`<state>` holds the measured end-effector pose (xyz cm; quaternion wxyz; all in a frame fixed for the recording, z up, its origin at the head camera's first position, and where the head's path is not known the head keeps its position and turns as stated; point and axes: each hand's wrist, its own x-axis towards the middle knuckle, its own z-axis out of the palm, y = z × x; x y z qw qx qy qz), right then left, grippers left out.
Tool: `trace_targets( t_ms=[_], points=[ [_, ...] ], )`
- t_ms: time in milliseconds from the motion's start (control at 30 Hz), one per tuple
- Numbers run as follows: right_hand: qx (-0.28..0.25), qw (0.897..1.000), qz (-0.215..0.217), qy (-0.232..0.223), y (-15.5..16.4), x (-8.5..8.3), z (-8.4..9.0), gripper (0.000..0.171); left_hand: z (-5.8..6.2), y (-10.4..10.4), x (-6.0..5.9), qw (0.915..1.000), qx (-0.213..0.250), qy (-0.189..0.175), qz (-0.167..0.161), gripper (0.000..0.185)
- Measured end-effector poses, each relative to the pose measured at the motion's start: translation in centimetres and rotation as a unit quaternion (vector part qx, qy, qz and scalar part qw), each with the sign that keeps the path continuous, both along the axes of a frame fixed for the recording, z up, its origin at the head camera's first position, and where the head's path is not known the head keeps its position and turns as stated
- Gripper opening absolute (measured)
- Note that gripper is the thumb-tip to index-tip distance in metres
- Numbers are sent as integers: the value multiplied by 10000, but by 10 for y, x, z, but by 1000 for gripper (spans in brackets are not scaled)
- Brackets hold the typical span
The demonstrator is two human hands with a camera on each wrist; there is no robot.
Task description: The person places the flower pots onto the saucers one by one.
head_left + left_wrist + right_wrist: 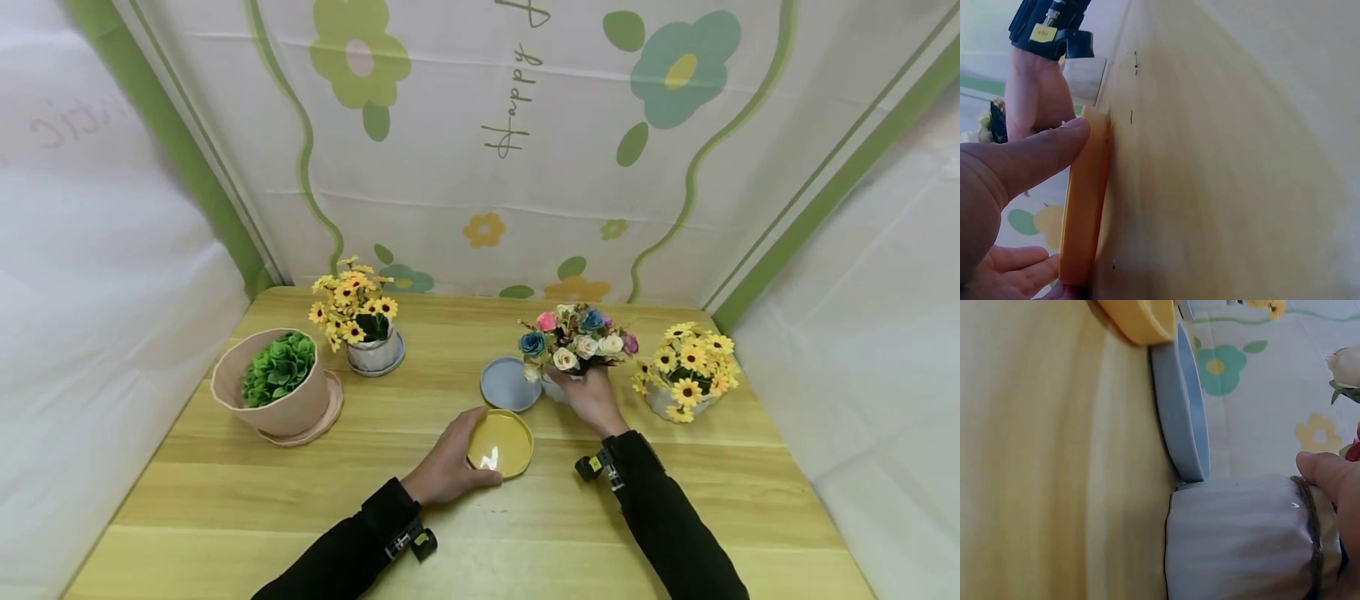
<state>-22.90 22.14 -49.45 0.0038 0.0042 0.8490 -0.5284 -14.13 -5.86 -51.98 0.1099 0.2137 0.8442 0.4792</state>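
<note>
Fingers of my left hand [450,467] curl over the near-left rim of the yellow saucer [501,442], thumb pressed flat against its edge, and the saucer lies flat on the wooden table [225,500], about midway between the side edges and a little nearer the front edge than the back. My right hand [592,398] is wrapped around the white ribbed pot [1235,537] of the mixed rose bouquet [576,337], fingers closed on its wall up by the twine band; the pot stands upright on the table with its foot just touching the blue saucer [510,383], which sits just behind the yellow one. Off toward the right edge stands a pot of yellow daisies [686,371], close beside my right hand. Toward the back-left there's a second daisy pot [358,312] on its own grey saucer, and near the left edge the pink pot [281,404] of green leaves tilts on a pink saucer
</note>
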Motion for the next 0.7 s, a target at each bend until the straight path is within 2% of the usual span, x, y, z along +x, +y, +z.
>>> trace_targets(
  t_ms=[200, 333, 500, 700],
  points=[
    [267, 9992, 180, 222, -3, 15, -2, 81, -1, 0, 0, 10000, 3, -15, -7, 105],
    [991, 9944, 95, 355, -5, 24, 0, 72, -1, 0, 0, 10000, 19, -4, -5, 105],
    [1899, 9795, -5, 679, -7, 33, -1, 69, 0, 0, 1, 10000, 65, 13, -6, 105],
    [2056, 9754, 59, 796, -9, 40, -3, 47, 0, -1, 2, 10000, 68, -30, -22, 105]
  ],
)
